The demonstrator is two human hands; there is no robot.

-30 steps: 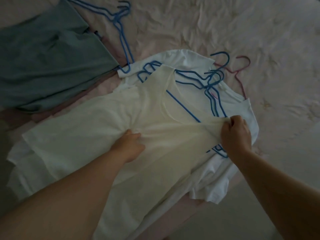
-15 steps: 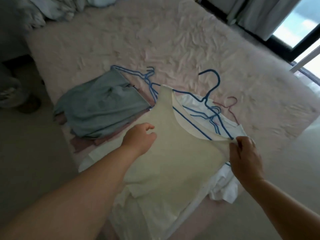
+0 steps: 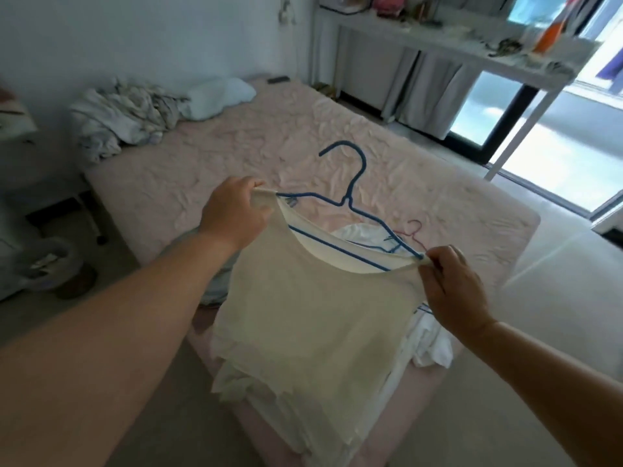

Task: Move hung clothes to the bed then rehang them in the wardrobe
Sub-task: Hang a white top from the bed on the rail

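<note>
1. We see daylight pouring in from the window (image 3: 539,136) at right (blown out, glaring).
2. We find the far shelf (image 3: 472,38) soft and blurred.
3. We notice wide-angle bending at the edges.

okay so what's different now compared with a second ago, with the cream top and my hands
The cream top on its blue hanger has come up off the pile. The left hand, earlier flat on the fabric, now pinches one shoulder. The right hand keeps its grip on the other. The white clothes stay on the bed.
</note>
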